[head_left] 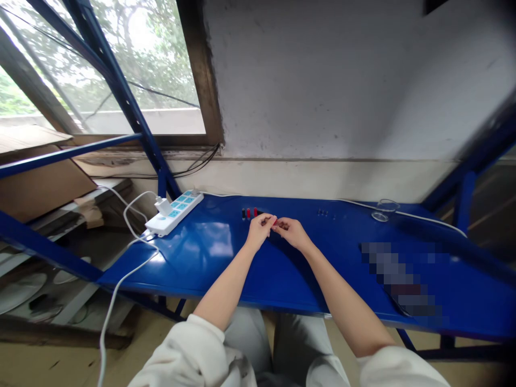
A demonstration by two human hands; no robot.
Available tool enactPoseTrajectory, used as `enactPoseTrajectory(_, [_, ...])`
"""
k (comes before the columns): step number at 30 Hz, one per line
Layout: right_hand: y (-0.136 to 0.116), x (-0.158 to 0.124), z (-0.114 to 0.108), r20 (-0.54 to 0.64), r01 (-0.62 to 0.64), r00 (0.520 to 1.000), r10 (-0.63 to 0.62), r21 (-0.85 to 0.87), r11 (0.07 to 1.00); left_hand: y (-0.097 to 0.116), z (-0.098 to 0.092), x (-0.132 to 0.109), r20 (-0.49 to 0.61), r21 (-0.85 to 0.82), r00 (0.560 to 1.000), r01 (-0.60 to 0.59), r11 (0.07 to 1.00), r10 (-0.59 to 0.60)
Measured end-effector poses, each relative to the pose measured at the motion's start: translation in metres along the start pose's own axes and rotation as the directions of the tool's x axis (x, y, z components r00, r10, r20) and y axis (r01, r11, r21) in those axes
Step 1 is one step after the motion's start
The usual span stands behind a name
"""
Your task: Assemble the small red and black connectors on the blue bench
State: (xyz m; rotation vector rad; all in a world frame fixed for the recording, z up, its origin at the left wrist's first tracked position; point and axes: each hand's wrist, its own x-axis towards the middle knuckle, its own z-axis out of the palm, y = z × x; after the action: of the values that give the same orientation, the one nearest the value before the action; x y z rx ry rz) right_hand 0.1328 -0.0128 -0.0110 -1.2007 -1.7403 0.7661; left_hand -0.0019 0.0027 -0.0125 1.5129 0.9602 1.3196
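Observation:
My left hand (260, 232) and my right hand (293, 233) meet above the middle of the blue table, their fingertips pinched together. Between them is a small red piece (274, 221); its exact kind is too small to make out. Just beyond my left hand, a small black cylinder (243, 213) and two red cylinders, one of them a red cylinder (249, 213), stand upright in a row. Something dark beside the row is partly hidden by my left fingers. To the right of my right hand sit several tiny clear or metallic pieces (322, 213).
A white power strip (177, 210) with a plugged-in adapter lies at the table's (193, 274) left end, its cable hanging over the edge. Toward the right are a clear round container (380, 216), a white cable (423, 219) and a pixelated dark object (399, 279). Blue frame posts flank the table.

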Motion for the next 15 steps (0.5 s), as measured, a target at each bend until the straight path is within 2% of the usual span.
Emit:
enactPoseTrajectory(3, [0.0, 0.0, -0.001, -0.006, 0.003, 1.0, -0.003, -0.026, 1.0, 0.001, 0.0, -0.001, 0.026, -0.003, 1.0, 0.003, 1.0, -0.003])
enactPoseTrajectory(6, [0.007, 0.004, -0.006, -0.055, -0.001, 0.998, -0.002, -0.057, 0.998, 0.001, -0.001, -0.001, -0.044, 0.026, 0.999, 0.016, 1.0, -0.015])
enactPoseTrajectory(8, [0.017, 0.01, -0.012, -0.161, -0.042, 0.987, 0.02, -0.133, 0.99, 0.002, -0.001, -0.002, -0.1, 0.104, 0.995, 0.003, 0.995, 0.007])
enactPoseTrajectory(11, [0.035, 0.023, -0.025, -0.309, -0.156, 0.949, 0.064, -0.283, 0.946, 0.003, -0.002, -0.005, -0.122, 0.273, 0.988, -0.054, 0.96, 0.09])
enactPoseTrajectory(15, [0.054, 0.039, -0.039, -0.348, -0.251, 0.931, 0.113, -0.382, 0.89, 0.003, 0.0, -0.009, -0.055, 0.446, 0.99, -0.091, 0.89, 0.128])
